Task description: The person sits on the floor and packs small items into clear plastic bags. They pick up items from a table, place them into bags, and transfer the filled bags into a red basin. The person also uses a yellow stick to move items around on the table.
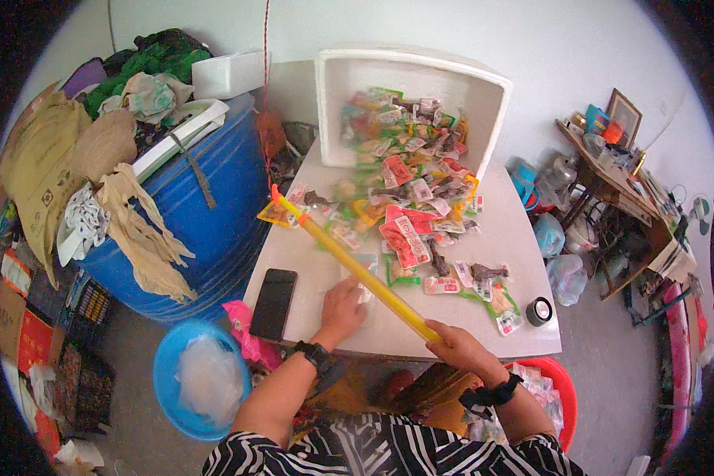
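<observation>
My right hand (462, 349) is closed round the lower end of a long yellow rod (357, 270). The rod slants up to the left over the table, and its orange-red tip meets a thin red cord (267, 103) hanging from above. My left hand (343, 311) is low over the tabletop, its fingers pressed together at a clear plastic bag (365, 287) that is partly hidden by the hand and rod. Beyond the rod lies a heap of small sealed food packets (408, 242), some with dark meat pieces, spilling from a white foam box (493, 119) tipped on its side.
A black phone (274, 304) lies left on the white table (484, 337), a small round black-rimmed container (539, 311) right. Below stand a blue basin (166, 381) with clear bags and a red basin (567, 397) with packets. A large blue tub (206, 230) stands left, a cluttered wooden desk (611, 170) right.
</observation>
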`<control>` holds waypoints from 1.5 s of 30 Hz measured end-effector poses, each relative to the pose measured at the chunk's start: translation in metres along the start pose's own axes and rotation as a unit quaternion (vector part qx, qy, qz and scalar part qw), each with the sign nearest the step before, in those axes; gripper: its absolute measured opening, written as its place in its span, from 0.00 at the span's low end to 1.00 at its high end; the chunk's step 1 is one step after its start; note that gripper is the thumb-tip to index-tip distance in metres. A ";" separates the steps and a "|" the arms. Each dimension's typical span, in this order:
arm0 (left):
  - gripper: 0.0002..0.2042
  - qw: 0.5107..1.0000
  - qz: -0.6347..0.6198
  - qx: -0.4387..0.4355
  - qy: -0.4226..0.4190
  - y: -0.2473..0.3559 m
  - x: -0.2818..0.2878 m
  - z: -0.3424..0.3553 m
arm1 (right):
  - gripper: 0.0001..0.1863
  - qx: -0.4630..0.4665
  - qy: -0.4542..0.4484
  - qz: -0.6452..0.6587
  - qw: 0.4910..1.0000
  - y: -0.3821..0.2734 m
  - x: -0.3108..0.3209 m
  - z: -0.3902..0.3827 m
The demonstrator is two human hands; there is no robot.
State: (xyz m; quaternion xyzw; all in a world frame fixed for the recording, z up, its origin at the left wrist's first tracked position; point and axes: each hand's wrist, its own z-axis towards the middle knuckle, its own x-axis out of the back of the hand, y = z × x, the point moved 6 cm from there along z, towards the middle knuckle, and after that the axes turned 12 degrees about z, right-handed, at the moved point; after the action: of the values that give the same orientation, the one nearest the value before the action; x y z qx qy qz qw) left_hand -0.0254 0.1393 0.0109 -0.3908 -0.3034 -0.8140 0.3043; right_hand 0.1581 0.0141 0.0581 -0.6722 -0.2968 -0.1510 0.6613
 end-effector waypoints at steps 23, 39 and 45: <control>0.04 0.999 -0.035 -0.009 -0.011 0.000 0.005 0.006 | 0.24 -0.086 0.053 0.084 0.991 0.007 0.042 -0.030; 0.05 0.998 0.011 -0.019 0.062 0.008 0.011 0.003 | 0.23 -0.132 0.065 -0.075 0.986 0.011 0.053 -0.090; 0.05 1.000 -0.018 -0.018 0.017 0.001 0.004 0.006 | 0.19 -0.192 0.042 0.158 0.968 0.008 0.062 -0.134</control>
State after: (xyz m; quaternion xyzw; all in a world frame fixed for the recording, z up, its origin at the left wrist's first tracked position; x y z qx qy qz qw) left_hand -0.0240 0.1423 0.0172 -0.3769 -0.2907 -0.8313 0.2871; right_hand 0.2367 -0.1038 0.0991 -0.8183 -0.1241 -0.1267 0.5468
